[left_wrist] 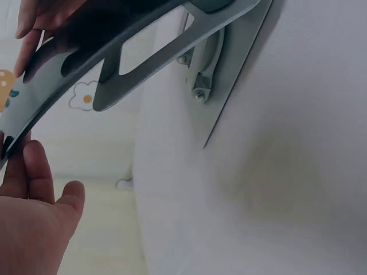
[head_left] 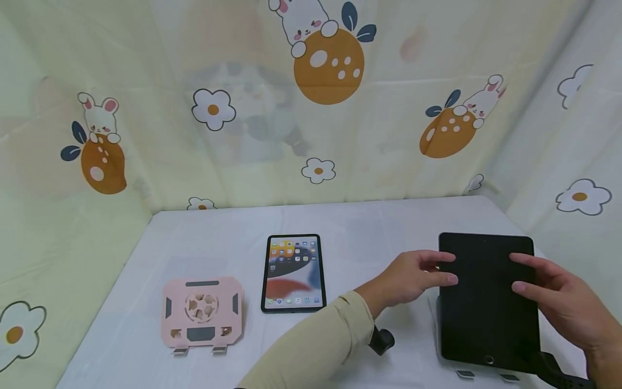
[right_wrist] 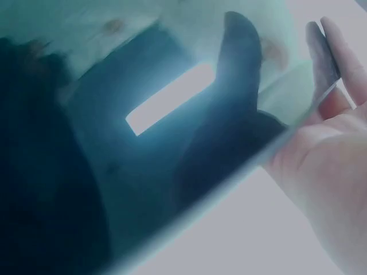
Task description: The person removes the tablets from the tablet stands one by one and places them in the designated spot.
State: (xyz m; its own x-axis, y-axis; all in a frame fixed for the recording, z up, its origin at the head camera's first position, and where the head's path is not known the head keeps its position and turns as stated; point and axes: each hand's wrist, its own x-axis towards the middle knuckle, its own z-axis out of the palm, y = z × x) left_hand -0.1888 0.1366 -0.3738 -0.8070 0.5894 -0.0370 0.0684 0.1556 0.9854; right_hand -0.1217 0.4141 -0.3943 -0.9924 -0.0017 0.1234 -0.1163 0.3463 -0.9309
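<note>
A tablet (head_left: 486, 302) with a dark screen leans on a grey stand (left_wrist: 149, 66) at the right of the table. My left hand (head_left: 408, 278) holds its left edge, with thumb and index finger at the front. At the opposite edge, my right hand (head_left: 563, 297) grips with thumb and fingers. In the left wrist view, fingers of the left hand (left_wrist: 34, 212) reach behind the tablet's edge (left_wrist: 63, 86), and the stand's hinge shows below. The right wrist view has the glossy screen (right_wrist: 143, 172) filling most of it, beside the right hand (right_wrist: 327, 149).
A smaller tablet (head_left: 293, 275) with its screen lit lies mid-table. Left of it is a pink folding stand (head_left: 201, 294) with a round cut-out and grey pads. The white-covered table (head_left: 218, 227) meets a patterned curtain (head_left: 262, 183) at the back.
</note>
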